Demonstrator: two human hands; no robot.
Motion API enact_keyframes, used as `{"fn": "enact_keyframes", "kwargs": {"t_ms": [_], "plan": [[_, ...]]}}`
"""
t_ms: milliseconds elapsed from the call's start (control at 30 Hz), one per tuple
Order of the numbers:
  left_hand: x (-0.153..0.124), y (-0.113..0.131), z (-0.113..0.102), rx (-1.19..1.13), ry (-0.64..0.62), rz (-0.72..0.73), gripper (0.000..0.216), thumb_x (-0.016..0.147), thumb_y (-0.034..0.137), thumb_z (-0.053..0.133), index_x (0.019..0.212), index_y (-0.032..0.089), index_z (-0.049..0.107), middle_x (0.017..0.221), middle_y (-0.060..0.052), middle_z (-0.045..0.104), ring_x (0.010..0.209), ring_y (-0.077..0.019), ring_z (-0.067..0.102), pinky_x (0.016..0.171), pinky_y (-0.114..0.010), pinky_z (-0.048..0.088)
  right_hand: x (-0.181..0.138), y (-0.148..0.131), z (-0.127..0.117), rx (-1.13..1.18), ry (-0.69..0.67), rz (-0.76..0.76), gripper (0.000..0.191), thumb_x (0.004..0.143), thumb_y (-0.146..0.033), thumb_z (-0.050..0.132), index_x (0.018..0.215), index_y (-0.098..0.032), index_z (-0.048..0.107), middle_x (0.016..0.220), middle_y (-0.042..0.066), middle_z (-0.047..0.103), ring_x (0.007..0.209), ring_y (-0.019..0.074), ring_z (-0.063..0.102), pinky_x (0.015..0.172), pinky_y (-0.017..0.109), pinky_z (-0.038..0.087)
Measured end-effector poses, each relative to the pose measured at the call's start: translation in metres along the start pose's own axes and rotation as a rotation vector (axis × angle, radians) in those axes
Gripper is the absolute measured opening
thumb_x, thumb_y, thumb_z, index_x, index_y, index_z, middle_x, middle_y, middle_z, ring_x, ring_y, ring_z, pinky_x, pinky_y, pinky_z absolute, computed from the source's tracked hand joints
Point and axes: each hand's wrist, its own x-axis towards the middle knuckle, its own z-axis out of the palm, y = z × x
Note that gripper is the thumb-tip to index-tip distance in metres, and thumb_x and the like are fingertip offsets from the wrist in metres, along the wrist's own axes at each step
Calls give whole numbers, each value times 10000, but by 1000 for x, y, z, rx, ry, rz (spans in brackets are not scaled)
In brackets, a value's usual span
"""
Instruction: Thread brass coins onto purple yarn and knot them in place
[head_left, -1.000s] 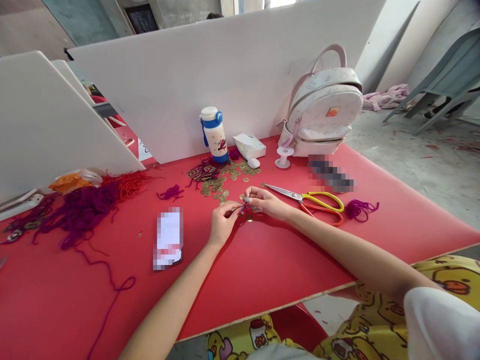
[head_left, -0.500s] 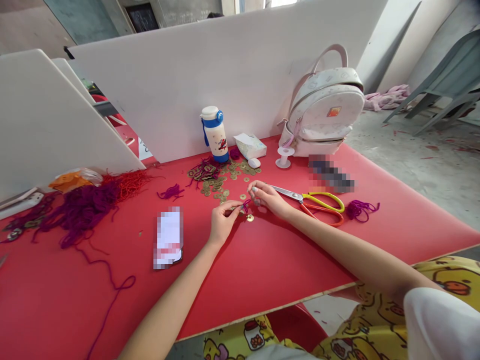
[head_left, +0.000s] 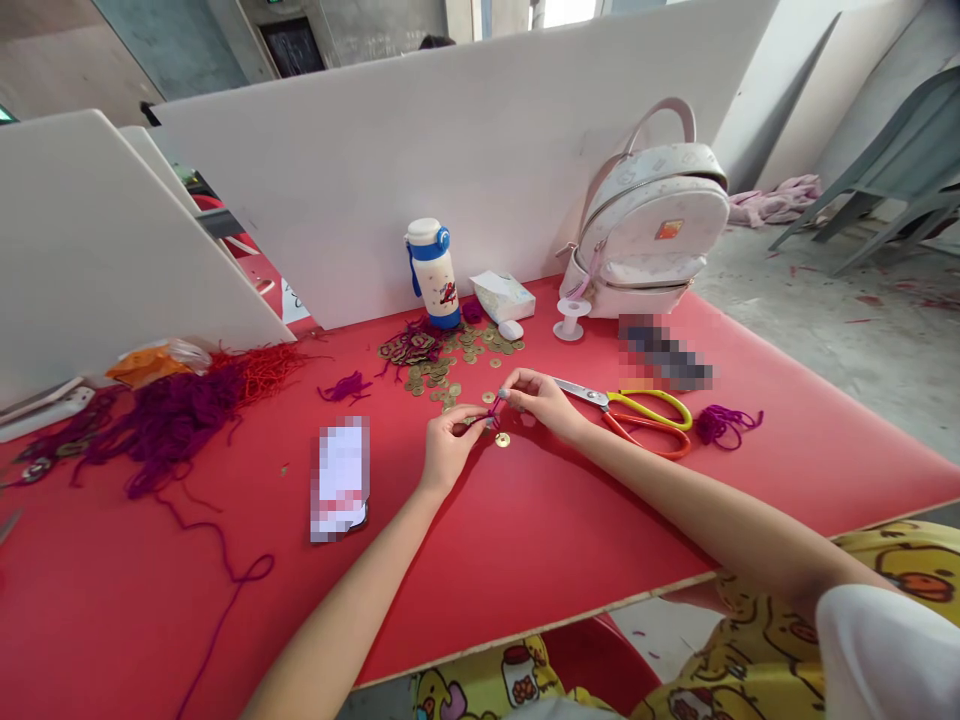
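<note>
My left hand point(head_left: 448, 448) and right hand point(head_left: 549, 405) pinch the yarn point(head_left: 494, 406). A coin point(head_left: 502, 440) is on its near side, closer to my left hand.

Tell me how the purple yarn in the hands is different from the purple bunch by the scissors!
The held yarn is pinched in the fingertips of the left hand and right hand, but the bunch lies on the red table beside the handles of the scissors.
The held yarn shows only a small bit between the fingers, while the bunch spreads wider in loose loops.
Both are purple.
</note>
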Motion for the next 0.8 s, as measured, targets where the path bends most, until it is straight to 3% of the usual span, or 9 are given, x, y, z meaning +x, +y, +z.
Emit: {"fn": "enact_keyframes", "kwargs": {"t_ms": [167,333,633,800], "plan": [[1,-3,-2,-41,69,-60,121,738,245,674,809,163,728,817,-54,740,649,-185,706,655,-285,567,-4,2,2,-199,179,-216,258,811,-453,662,772,-205,602,767,13,565,667,138,498,598,266,399],[2,-2,-3,-38,135,-77,143,722,277,696,792,161,742,780,-58,747,681,-189,699,665,-282,552,-10,6,8,-531,49,-285,177,821,-420,669,826,-251,722,821,35,573,750,177,521,675,307,402],[0,2,-1,-54,139,-43,119,704,276,726,754,170,743,755,-43,735,708,-175,672,664,-267,543,-10,11,11,-682,-237,-243,61,830,-190,638,808,-221,686,807,29,593,813,181,535,688,275,386],[-2,5,0,-117,74,44,112,726,284,728,759,178,747,785,-42,732,709,-165,665,648,-259,547,-9,10,10,-767,-243,-241,109,825,-114,596,790,-196,660,764,23,565,749,160,518,627,248,356]]}}
